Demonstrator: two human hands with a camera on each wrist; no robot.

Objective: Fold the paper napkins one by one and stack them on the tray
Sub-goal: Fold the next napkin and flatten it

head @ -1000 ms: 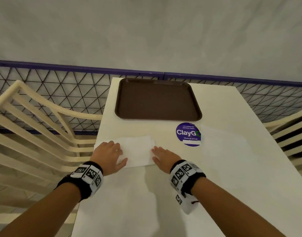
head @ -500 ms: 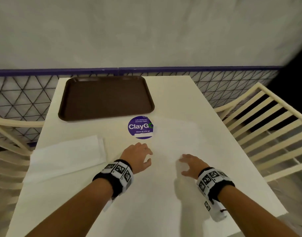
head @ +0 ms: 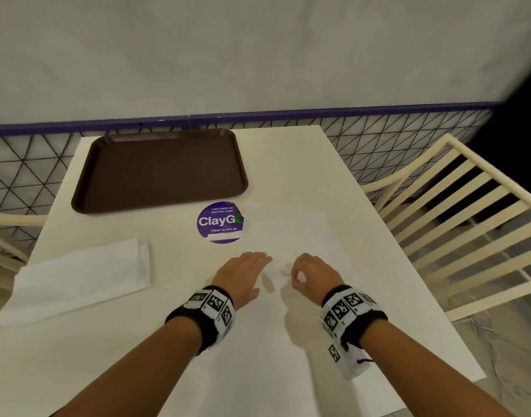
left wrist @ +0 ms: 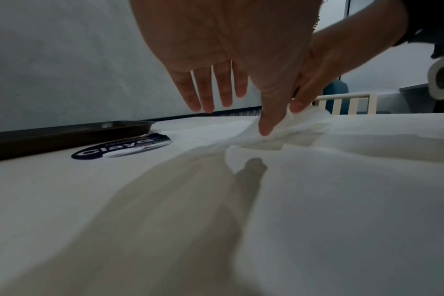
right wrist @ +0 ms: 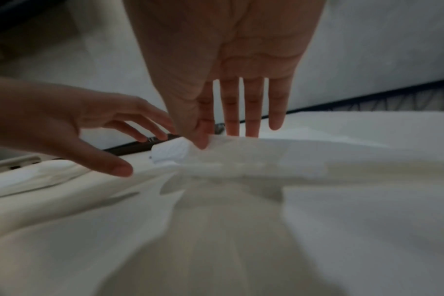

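While the right hand point(head: 314, 270) pinches the near corner of the flat napkin point(head: 291, 233) between thumb and forefinger, that corner stands lifted off the table point(head: 288, 341); the right wrist view shows the thumb point(right wrist: 195, 132) pressed onto the raised paper, the other three fingers straight and pointing down at it. The left hand point(head: 243, 273) hovers just beside the right, fingers straight and slightly spread, holding nothing. In the left wrist view its thumb tip lies at the lifted corner; whether it touches the paper cannot be told. The hands are close together but apart.

The flat napkin lies right of the round purple sticker point(head: 220, 222), its left edge over the sticker's rim. White paper on a white top, so its outline is faint.

A folded napkin point(head: 77, 281) lies at the table's left edge, well apart from both hands. The brown tray point(head: 160, 173) sits at the far left of the table, beyond the sticker, nothing on it. Slatted cream chairs point(head: 457, 224) flank the table.
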